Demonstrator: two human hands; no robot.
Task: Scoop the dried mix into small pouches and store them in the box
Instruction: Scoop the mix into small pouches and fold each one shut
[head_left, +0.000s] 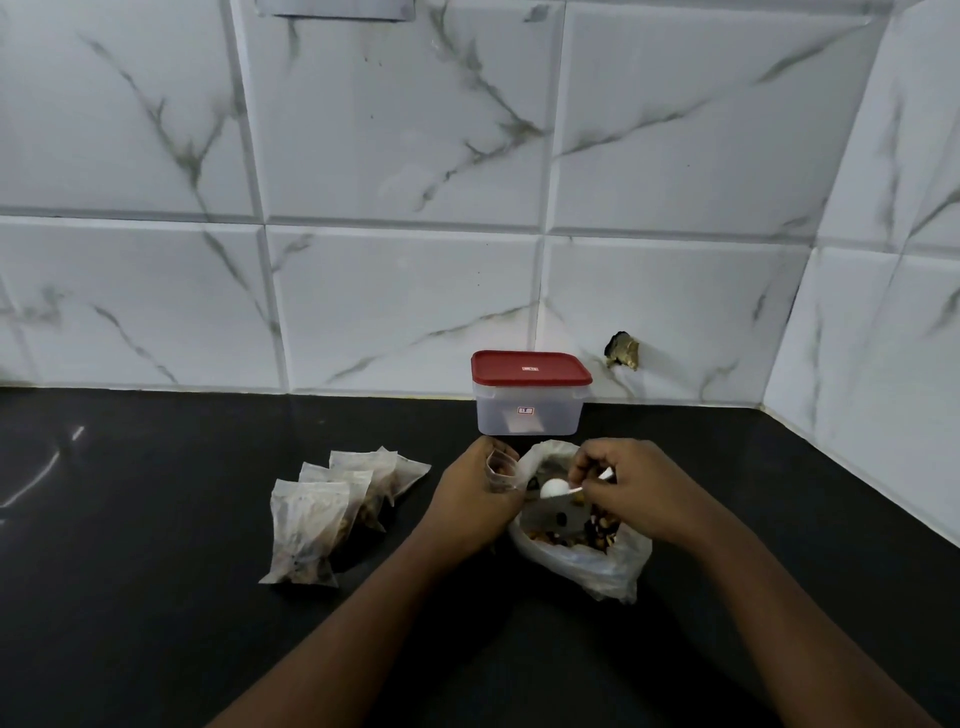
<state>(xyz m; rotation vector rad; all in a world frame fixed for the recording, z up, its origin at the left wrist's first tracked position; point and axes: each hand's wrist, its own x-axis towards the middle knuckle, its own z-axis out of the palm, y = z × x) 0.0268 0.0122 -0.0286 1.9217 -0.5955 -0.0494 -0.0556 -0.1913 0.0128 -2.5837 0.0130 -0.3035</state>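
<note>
Head view: two closed grips

Left hand (475, 493) curls its grip round a pouch (500, 470). Right hand (623, 486), wrist bent, pinches a spoon (553, 489) above the mix (587, 535) in the bag (613, 566) (box (530, 410) lidded, behind; filled pouches (332, 512) left on the tabletop (156, 571)).

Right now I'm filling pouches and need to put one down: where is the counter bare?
Bare counter runs left of the filled pouches to the wall, and right of the mix bag toward the corner. Crowded: between the box, the left hand holding a small pouch and the right hand holding the spoon.
</note>
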